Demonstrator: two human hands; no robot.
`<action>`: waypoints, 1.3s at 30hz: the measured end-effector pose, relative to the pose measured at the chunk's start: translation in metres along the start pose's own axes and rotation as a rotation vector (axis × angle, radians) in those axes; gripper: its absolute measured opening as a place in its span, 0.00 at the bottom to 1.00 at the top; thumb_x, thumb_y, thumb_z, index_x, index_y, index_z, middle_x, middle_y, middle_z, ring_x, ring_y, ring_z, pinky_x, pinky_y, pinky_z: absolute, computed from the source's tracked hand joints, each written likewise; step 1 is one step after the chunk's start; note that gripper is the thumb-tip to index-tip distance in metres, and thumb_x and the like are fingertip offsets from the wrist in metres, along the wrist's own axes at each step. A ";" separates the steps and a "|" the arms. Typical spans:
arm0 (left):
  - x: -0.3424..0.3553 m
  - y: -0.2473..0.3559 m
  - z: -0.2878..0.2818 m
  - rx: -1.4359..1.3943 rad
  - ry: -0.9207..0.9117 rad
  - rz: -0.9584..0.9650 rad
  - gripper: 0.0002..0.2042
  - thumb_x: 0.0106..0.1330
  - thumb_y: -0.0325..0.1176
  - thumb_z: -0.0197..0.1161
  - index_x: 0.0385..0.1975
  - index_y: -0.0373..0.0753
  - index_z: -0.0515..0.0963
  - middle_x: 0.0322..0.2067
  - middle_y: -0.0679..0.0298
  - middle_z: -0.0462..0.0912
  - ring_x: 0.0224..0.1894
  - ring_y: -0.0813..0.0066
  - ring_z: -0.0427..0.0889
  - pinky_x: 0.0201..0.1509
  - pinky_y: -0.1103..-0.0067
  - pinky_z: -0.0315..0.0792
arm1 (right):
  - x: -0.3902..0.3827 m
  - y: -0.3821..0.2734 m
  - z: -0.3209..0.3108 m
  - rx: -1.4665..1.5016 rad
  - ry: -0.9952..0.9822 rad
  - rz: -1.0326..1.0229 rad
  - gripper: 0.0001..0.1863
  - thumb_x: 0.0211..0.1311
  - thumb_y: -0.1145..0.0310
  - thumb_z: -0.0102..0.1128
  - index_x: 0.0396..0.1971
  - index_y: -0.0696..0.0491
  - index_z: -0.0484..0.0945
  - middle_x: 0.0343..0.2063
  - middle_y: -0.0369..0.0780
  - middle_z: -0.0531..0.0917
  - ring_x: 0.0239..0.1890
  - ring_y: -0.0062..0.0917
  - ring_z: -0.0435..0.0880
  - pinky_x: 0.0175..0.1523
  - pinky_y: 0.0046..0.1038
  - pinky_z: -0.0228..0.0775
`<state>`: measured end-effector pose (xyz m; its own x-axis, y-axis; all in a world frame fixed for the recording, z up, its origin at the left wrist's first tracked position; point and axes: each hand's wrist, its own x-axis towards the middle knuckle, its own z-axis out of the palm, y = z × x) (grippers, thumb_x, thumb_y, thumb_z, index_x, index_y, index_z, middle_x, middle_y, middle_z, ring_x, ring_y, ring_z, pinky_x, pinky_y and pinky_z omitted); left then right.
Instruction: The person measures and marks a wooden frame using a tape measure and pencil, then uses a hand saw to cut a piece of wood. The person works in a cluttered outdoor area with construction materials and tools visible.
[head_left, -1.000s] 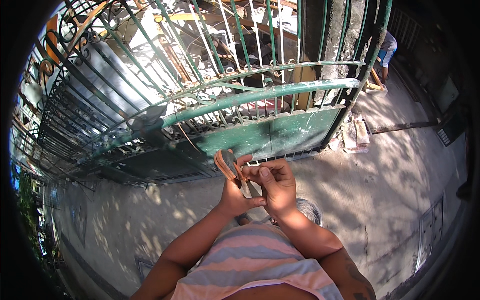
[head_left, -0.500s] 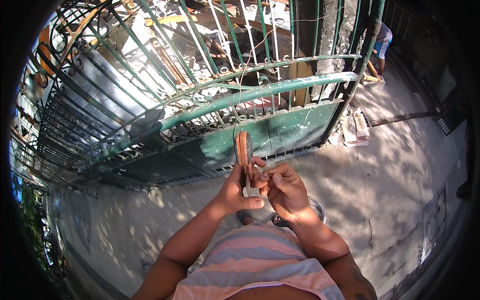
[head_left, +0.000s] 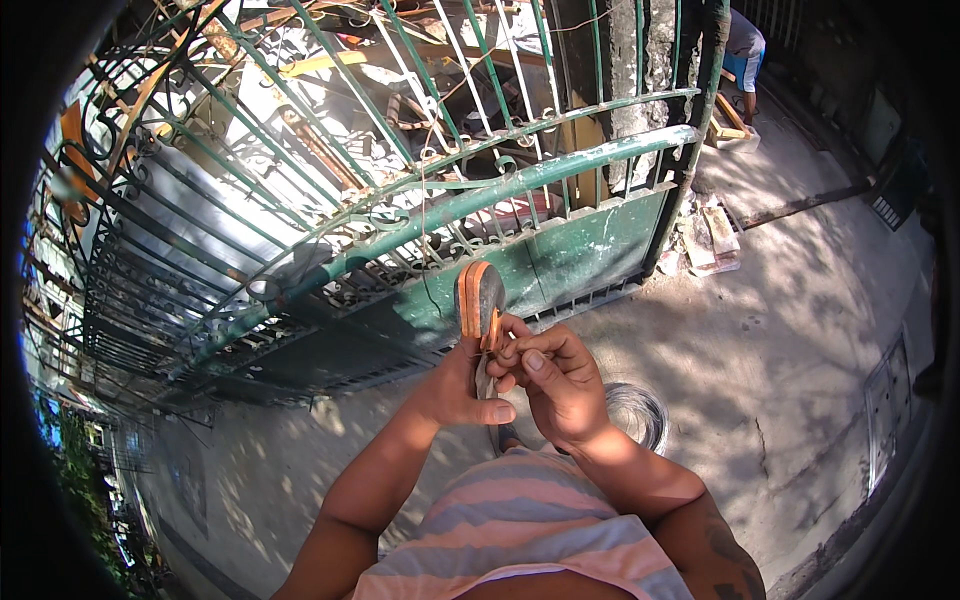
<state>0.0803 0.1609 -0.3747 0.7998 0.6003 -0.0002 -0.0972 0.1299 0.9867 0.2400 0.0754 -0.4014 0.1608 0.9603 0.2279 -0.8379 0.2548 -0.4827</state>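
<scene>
Concrete grd. (head_left: 720,370): dappled shade, runs under all. Green metal gate (head_left: 545,262): barred top, solid lower panel, stands just beyond hands; bars part-block view of clutter behind. Co-worker (head_left: 746,48): bent over, upper R, well apart. Pale slabs (head_left: 708,238): by gate's R end. Wire coil (head_left: 657,412): on grd., part hidden by R hand & forearm. L hand (head_left: 452,385): fingers round tool, thumb apart. R hand (head_left: 568,388): thumb & index pressed tog.; cannot tell what's pinched. Hand tool (head_left: 468,305), orange/blk. handles: in L hand, handles up, lower pt. mostly hidden.
</scene>
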 end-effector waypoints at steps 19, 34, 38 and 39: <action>0.001 0.003 -0.002 -0.088 -0.174 -0.166 0.61 0.65 0.63 0.73 0.85 0.36 0.40 0.54 0.68 0.68 0.44 0.81 0.67 0.49 0.81 0.66 | 0.020 -0.021 -0.014 -1.440 -0.101 -0.685 0.06 0.60 0.72 0.75 0.33 0.53 0.85 0.27 0.39 0.84 0.25 0.36 0.82 0.33 0.37 0.74; -0.003 -0.039 -0.005 0.286 -0.079 -0.108 0.63 0.64 0.57 0.75 0.83 0.32 0.34 0.62 0.56 0.75 0.47 0.77 0.78 0.54 0.77 0.73 | 0.005 -0.037 -0.043 -1.047 -0.210 0.082 0.17 0.83 0.57 0.57 0.47 0.57 0.82 0.36 0.44 0.89 0.40 0.31 0.89 0.48 0.36 0.78; 0.001 -0.035 0.012 0.113 -0.092 -0.053 0.63 0.63 0.61 0.74 0.83 0.32 0.38 0.42 0.69 0.74 0.34 0.86 0.68 0.37 0.81 0.64 | -0.005 -0.039 -0.036 -1.012 -0.210 0.020 0.17 0.85 0.58 0.53 0.46 0.58 0.82 0.34 0.42 0.88 0.37 0.28 0.90 0.46 0.33 0.80; 0.003 -0.030 0.014 0.109 -0.118 -0.051 0.63 0.63 0.61 0.75 0.83 0.32 0.38 0.42 0.69 0.74 0.34 0.86 0.68 0.37 0.81 0.64 | -0.008 -0.040 -0.032 -0.965 -0.201 0.027 0.17 0.85 0.60 0.51 0.43 0.59 0.82 0.32 0.42 0.89 0.36 0.26 0.91 0.46 0.32 0.81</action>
<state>0.0935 0.1479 -0.4021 0.8667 0.4974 -0.0382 0.0052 0.0677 0.9977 0.2890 0.0615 -0.4111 -0.0184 0.9528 0.3030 -0.0404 0.3021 -0.9524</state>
